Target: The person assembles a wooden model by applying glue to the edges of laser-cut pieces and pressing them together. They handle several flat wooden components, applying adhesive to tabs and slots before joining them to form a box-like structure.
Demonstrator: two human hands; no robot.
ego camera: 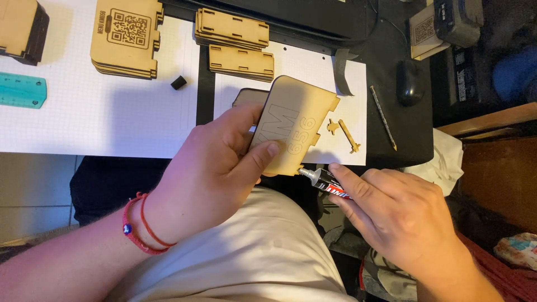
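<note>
Now, left hand point(215, 168): clasps the panel point(293, 126), thumb pressed flat on its engraved face, fingers behind; it is tilted so the lower edge meets the nozzle.
Right hand point(391, 215): pinches the glue tube point(326, 182) between thumb and forefinger, the tip touching the panel's lower edge, low and steady as if to lay a fine bead.
Panel: thin tan wood with tabbed edges, held above the lap, in front of the desk edge.
Small parts point(345, 133): two little wooden pieces just right of the panel, on white paper point(100, 112), kept within reach.
Stacks point(232, 28): matching cut panels piled beyond the panel, sorted by shape; another stack point(126, 36) lies to their left.
Pencil point(382, 117): right of the panel, on the dark mat.
Mouse point(409, 83): beyond the pencil.
Ruler point(22, 89): teal, far left of the panel.
</note>
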